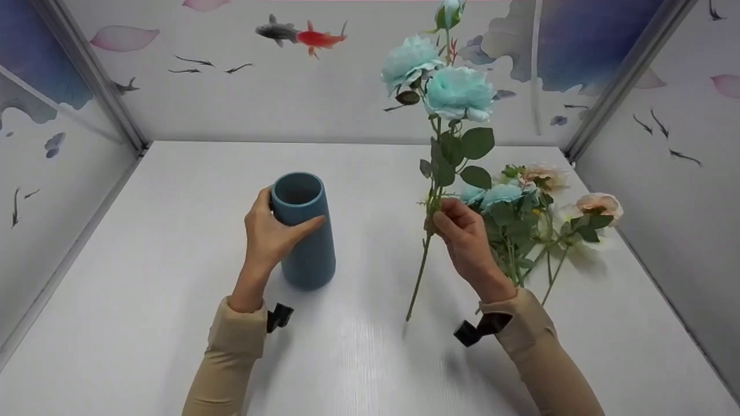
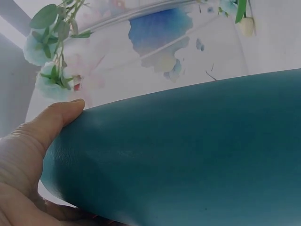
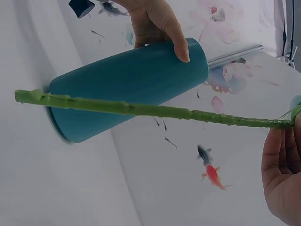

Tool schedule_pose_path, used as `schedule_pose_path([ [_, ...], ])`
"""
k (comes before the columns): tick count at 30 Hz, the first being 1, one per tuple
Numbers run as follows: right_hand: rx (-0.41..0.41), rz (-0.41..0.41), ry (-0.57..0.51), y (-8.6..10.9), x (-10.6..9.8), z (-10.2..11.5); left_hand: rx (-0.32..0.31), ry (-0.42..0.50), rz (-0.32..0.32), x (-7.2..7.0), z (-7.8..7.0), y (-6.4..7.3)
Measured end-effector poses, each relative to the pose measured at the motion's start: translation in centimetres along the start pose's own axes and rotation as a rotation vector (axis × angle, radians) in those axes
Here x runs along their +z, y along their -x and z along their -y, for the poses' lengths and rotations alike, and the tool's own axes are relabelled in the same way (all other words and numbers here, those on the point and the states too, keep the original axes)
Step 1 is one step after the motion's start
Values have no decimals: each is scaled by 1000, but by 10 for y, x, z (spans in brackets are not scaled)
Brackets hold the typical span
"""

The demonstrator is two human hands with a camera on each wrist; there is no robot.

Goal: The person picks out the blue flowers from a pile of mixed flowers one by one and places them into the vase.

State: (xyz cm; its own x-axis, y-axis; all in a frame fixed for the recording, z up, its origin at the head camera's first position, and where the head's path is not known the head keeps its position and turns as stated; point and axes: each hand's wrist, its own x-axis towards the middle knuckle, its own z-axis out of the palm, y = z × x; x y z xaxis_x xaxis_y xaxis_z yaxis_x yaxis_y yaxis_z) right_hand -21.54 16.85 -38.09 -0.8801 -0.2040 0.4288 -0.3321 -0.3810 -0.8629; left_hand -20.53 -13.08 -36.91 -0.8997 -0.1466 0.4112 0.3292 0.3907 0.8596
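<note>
A tall blue vase (image 1: 306,248) stands upright on the white table, its dark mouth facing up. My left hand (image 1: 272,231) grips it near the rim, thumb across the front; the left wrist view shows the thumb on the vase wall (image 2: 178,146), while the other fingers are mostly hidden. To the right, my right hand (image 1: 468,242) pinches the green stem of an artificial rose spray (image 1: 459,95) with pale blue blooms and a bud. In the right wrist view the bare lower stem (image 3: 155,110) crosses in front of the vase. Its cut end hangs above the table, apart from the vase.
More artificial flowers, blue and peach (image 1: 598,208), lie in a pile on the table's right side, partly behind my right hand. Printed panels with fish (image 1: 321,39) wall the white table (image 1: 191,190) at back and sides. Each wrist carries a black camera mount (image 1: 280,318).
</note>
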Motion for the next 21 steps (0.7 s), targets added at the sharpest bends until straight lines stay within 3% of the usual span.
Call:
schedule_pose_path([
  [6, -29, 26, -14, -5, 11, 2, -27, -7, 45, -1, -3, 2],
  [9, -37, 29, -14, -7, 16, 4, 9, 9, 7, -3, -6, 3],
  [12, -45, 26, -7, -9, 20, 3, 143, 39, -145, -1, -12, 5],
  [16, -56, 17, 2, -13, 25, 3, 445, 89, -381, 5, -26, 12],
  [17, -60, 16, 4, -13, 27, 3, 512, 109, -399, 8, -29, 15],
  [19, -68, 19, 8, -15, 29, 3, 609, 144, -372, 14, -37, 22],
  [21, -79, 24, 14, -16, 32, 3, 634, 171, -291, 22, -43, 30],
])
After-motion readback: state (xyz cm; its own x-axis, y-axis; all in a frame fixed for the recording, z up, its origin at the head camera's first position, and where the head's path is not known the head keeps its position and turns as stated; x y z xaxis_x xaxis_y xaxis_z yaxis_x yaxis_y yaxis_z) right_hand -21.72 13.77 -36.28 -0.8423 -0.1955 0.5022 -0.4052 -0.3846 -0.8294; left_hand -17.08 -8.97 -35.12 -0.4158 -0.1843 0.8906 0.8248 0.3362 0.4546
